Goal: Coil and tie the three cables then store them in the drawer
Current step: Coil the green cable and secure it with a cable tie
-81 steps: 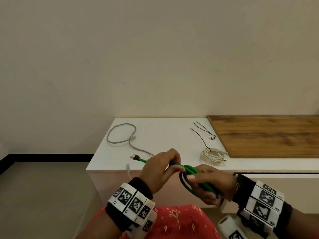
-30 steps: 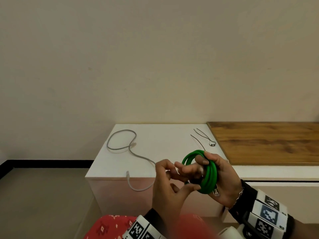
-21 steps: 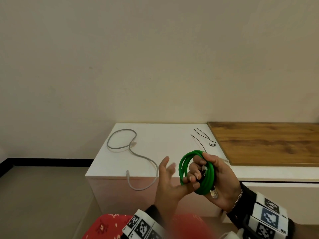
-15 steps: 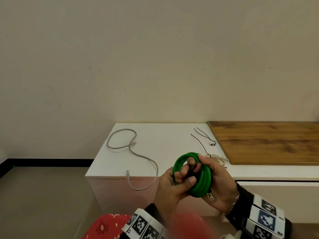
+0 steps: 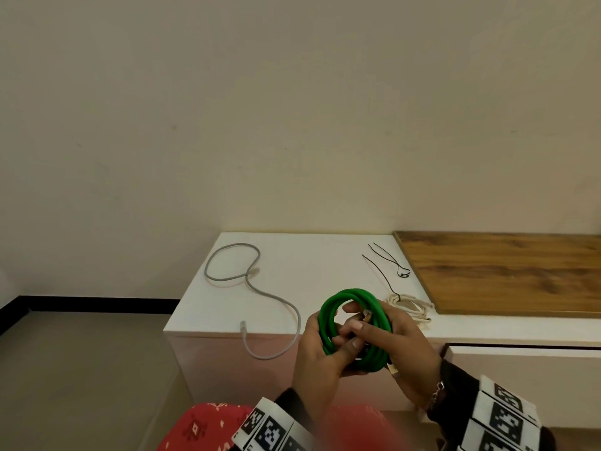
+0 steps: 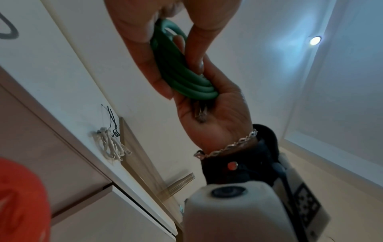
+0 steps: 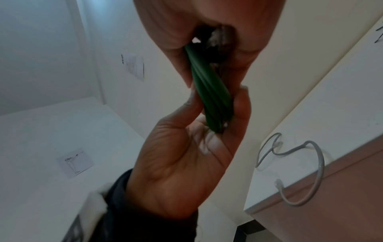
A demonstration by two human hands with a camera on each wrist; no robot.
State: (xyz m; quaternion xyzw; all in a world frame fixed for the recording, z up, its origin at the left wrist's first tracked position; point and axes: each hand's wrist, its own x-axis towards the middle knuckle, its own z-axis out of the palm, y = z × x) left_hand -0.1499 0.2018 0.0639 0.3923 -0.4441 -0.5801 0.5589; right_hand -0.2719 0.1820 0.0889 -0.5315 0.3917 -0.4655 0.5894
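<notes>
The green cable (image 5: 353, 292) is wound into a coil of several loops, held in the air in front of the white cabinet (image 5: 292, 255). My left hand (image 5: 312, 356) grips the coil's left side, thumb across the loops. My right hand (image 5: 400, 340) holds the right side, its thumb and a finger reaching into the ring by one plug; the other plug hangs below. In the left wrist view the green cable (image 6: 182, 77) lies between both hands. The grey cable (image 5: 250, 281) lies loose on the cabinet, one end over the front edge. The white cable (image 5: 411, 307) lies coiled and tied.
Thin black ties (image 5: 387, 265) lie on the cabinet top behind the white coil. A wooden board (image 5: 504, 271) covers the right part of the top. A drawer front (image 5: 520, 362) sits below it on the right. Red clothing (image 5: 211, 428) is at the bottom.
My left hand, open beside the coil a second ago, has closed round its left side. The coil has dropped slightly and turned more face-on. The right hand keeps its hold.
</notes>
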